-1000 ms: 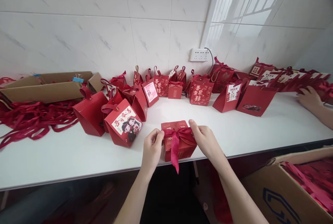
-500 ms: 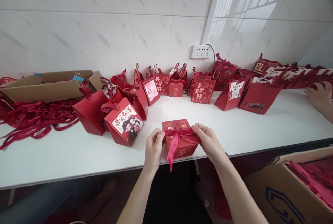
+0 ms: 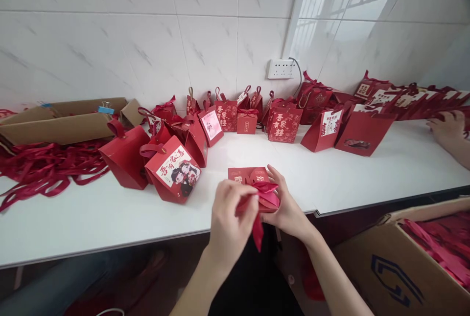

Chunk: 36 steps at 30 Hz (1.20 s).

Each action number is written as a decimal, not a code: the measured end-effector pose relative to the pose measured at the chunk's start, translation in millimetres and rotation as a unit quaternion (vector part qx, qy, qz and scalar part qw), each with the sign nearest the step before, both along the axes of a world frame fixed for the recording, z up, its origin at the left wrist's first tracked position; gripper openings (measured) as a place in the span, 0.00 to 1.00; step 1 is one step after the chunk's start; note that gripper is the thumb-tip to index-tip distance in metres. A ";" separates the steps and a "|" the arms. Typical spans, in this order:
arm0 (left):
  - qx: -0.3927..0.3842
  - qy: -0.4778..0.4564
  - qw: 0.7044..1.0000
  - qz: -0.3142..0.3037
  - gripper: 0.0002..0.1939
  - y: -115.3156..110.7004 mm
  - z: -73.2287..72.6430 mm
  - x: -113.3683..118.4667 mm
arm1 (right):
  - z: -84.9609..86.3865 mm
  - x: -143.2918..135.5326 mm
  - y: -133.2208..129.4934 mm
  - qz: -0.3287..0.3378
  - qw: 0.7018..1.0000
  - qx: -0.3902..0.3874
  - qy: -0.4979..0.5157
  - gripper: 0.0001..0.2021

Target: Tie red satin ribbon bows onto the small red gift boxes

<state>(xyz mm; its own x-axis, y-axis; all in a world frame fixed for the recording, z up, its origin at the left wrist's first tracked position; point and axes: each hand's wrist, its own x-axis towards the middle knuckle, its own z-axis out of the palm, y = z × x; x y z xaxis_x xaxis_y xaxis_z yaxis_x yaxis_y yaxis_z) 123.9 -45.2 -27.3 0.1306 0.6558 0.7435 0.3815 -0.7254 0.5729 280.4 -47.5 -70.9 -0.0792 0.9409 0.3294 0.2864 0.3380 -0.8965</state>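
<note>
The red box [image 3: 245, 174] is at the front edge of the white table [image 3: 147, 220]; its ribbon [image 3: 269, 190], earlier drawn sideways between both hands, now bunches over the top; the left hand [image 3: 231, 213] has moved inward, fingertips pinching ribbon; the right hand [image 3: 288, 212], loosely curled, now holds the box's right side.

White tabletop [image 3: 348, 176] offers passage right of the hands [image 3: 286, 211]; red bags [image 3: 172, 179] obstruct ahead-left.

Two cartons [image 3: 389, 267], one left, one near right; one near box [image 3: 245, 174]; one far outlet [image 3: 282, 69]; bags [image 3: 284, 125] overlap beyond counting.
</note>
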 end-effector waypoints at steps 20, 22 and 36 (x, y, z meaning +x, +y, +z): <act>-0.242 -0.204 0.948 0.014 0.06 10.0 -20.7 26.0 | 5.9 30.7 -62.3 -0.237 0.938 0.223 -0.118 0.46; -0.280 -0.213 0.936 -0.009 0.07 12.4 -30.3 35.0 | 9.8 39.4 -74.9 -0.266 0.929 0.215 -0.143 0.47; -0.255 0.445 0.717 -0.471 0.13 -53.3 -156.4 103.5 | 73.7 170.3 -275.4 -0.694 0.656 0.112 -0.274 0.38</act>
